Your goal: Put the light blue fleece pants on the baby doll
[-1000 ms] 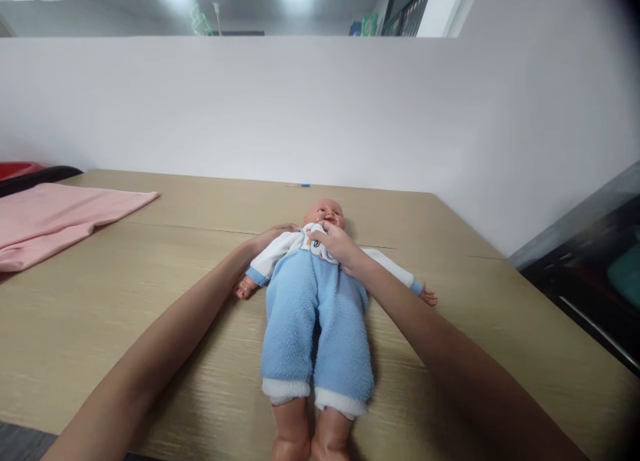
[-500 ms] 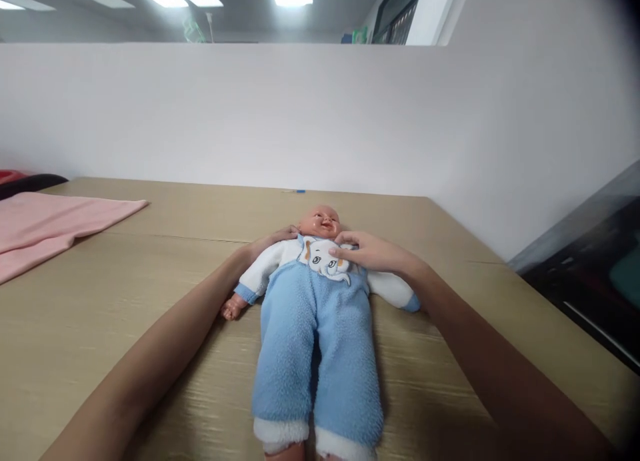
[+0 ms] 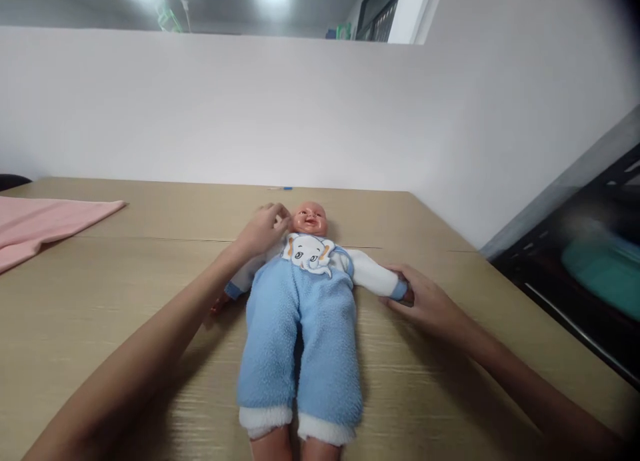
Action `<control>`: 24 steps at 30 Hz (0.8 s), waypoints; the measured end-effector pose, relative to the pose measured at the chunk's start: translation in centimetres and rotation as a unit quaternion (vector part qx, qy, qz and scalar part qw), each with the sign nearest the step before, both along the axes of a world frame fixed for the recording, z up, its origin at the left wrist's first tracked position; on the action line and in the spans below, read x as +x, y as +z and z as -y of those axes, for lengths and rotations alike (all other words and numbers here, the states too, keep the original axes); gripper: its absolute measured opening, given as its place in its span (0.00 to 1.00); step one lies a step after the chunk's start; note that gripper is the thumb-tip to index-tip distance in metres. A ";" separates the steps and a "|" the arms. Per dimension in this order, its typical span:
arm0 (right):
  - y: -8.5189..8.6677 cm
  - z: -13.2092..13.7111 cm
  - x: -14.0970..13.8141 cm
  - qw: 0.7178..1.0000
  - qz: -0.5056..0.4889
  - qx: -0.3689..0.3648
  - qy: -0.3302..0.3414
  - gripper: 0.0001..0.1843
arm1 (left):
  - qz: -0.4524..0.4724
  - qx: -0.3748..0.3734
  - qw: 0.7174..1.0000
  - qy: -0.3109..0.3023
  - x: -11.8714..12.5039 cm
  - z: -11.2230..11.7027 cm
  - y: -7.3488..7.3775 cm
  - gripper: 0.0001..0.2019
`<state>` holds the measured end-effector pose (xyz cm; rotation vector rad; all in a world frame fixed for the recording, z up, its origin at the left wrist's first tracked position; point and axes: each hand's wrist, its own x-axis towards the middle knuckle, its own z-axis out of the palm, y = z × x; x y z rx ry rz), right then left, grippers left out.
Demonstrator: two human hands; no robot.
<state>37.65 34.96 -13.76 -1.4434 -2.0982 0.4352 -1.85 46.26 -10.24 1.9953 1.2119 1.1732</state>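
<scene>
A baby doll in fuzzy blue overalls lies face up on the table, its head pointing away from me. Its white sleeves end in blue cuffs, and a white elephant patch covers the chest. Beside the doll's head, over its shoulder on my left side, is my left hand, its fingers loosely bent and apart with nothing visible in them. My right hand wraps round the doll's hand and cuff on the right, thumb and fingers on either side. The doll's other hand is partly hidden behind my left forearm.
A pink cloth lies on the wooden table at the left. Near the far edge is a small blue-tipped item. A white wall rises behind, and dark shelving with a teal object stands at the right.
My right hand has left the doll's chest and moved to its arm on the right, which now stretches further outward. My left hand has come up from beside the doll's neck.
</scene>
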 end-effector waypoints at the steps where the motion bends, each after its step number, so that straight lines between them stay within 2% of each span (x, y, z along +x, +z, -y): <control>1: 0.0 0.2 0.2 0.999 -0.028 -0.018 -0.006 0.25 | -0.030 0.063 0.997 -0.011 1.4 0.7 0.5 0.05; 3: 0.3 0.4 0.2 0.993 -0.110 -0.032 -0.026 0.27 | -0.098 0.159 0.980 -0.073 4.4 2.0 1.2 0.06; 4: 0.5 0.4 0.0 0.986 -0.159 -0.026 -0.040 0.30 | -0.130 0.184 0.971 -0.082 5.8 2.5 1.3 0.07; 7: 1.3 -0.1 -0.7 0.959 -0.276 -0.001 -0.064 0.36 | -0.218 0.186 0.954 -0.084 8.7 3.1 1.0 0.08; 10: 1.9 -0.9 -1.9 0.941 -0.335 -0.005 -0.045 0.38 | -0.236 0.165 0.949 -0.124 9.3 2.8 0.5 0.09; 13: 2.4 -1.7 -3.8 0.921 -0.388 0.014 -0.026 0.35 | -0.169 0.166 0.950 -0.202 9.0 3.1 0.5 0.11; 15: 2.5 -2.4 -5.3 0.918 -0.395 0.037 -0.017 0.33 | -0.126 0.183 0.945 -0.240 8.7 3.6 0.8 0.12; 18: 2.2 -3.3 -7.6 0.933 -0.357 0.046 -0.002 0.33 | -0.104 0.231 0.930 -0.267 8.3 4.5 1.1 0.11; 22: 0.5 -3.9 -9.6 0.954 -0.290 0.065 0.049 0.21 | -0.067 0.279 0.927 -0.243 8.1 4.8 1.4 0.11; 24: -0.1 -3.7 -9.8 0.958 -0.259 0.093 0.086 0.16 | -0.023 0.247 0.939 -0.240 8.1 4.6 1.5 0.11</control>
